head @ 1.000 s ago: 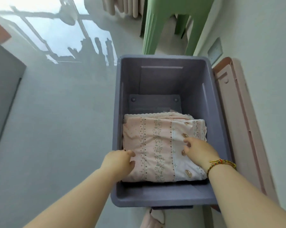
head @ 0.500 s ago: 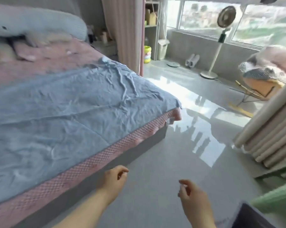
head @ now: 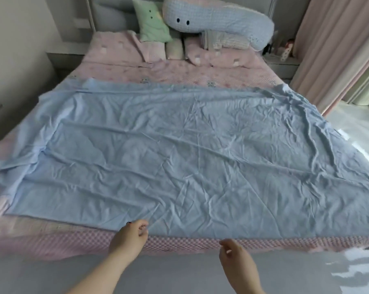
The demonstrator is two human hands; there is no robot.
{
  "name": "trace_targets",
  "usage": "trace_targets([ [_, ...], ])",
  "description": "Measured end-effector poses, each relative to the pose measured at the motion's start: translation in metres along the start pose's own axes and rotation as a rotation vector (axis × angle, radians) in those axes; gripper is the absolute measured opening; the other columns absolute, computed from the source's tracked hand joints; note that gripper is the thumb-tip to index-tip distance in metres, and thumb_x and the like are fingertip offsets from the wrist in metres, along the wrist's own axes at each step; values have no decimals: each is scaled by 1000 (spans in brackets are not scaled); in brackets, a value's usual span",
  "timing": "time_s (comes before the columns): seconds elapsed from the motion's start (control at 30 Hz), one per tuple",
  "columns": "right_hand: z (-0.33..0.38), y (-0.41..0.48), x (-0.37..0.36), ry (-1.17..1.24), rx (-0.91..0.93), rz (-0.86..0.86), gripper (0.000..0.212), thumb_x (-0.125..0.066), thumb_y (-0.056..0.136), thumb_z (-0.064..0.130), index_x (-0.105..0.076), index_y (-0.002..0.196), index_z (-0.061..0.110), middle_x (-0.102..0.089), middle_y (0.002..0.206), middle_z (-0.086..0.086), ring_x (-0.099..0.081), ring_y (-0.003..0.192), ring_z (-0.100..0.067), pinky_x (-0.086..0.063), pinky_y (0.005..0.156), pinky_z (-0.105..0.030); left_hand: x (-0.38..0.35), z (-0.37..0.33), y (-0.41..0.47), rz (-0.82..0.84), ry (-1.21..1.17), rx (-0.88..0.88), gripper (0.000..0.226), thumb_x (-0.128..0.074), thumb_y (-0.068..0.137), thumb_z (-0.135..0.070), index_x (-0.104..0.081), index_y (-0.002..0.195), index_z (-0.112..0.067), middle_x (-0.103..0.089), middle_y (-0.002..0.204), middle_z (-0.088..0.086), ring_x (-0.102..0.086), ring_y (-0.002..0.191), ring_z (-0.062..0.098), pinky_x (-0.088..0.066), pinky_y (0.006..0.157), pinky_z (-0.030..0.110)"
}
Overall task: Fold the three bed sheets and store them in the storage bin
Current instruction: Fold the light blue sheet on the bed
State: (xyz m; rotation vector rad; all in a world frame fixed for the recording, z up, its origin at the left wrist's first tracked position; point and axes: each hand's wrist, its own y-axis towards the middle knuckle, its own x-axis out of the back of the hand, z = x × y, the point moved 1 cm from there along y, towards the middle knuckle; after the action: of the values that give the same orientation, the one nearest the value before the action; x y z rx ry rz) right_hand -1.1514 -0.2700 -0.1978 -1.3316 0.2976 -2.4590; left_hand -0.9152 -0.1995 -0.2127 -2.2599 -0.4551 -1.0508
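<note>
The sheet (head: 179,155) lies spread and creased over the bed (head: 179,66), its left side bunched and trailing off the edge, so that side wants squaring before any fold. The left hand (head: 128,238) curls at the near hem, whether pinching it I cannot tell. The right hand (head: 235,257) hangs loosely curled just short of the hem, holding nothing; better to take the hem wide apart, with open floor (head: 366,128) to the right.

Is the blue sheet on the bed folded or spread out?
Spread out: the blue sheet lies open and wrinkled across most of the bed.
</note>
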Motion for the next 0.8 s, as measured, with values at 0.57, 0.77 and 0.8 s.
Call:
trace_targets([
  [0.57, 152, 204, -207, -399, 796, 367, 71, -34, 47, 58, -42, 111, 29, -3, 155, 17, -48, 91, -22, -13, 107, -14, 48, 200, 140, -153, 160, 524, 61, -37, 63, -48, -73, 84, -4, -70, 85, 23, -70, 67, 37, -54, 49, 43],
  [0.77, 228, 217, -274, -328, 906, 294, 100, -38, 49, 58, -6, 143, 45, 12, 154, 15, -41, 97, -28, 5, 111, -15, 112, 267, 171, -405, 66, 716, 56, -46, 92, -40, -37, 140, -11, -28, 149, 19, -25, 139, 33, -23, 110, 41],
  [0.8, 243, 216, -289, -340, 927, 287, 95, -38, 49, 57, -16, 141, 45, 8, 155, 12, -41, 99, -28, 5, 111, -15, 124, 286, 177, -449, 75, 721, 57, -47, 93, -38, -32, 142, -13, -23, 151, 17, -20, 141, 31, -18, 112, 39],
])
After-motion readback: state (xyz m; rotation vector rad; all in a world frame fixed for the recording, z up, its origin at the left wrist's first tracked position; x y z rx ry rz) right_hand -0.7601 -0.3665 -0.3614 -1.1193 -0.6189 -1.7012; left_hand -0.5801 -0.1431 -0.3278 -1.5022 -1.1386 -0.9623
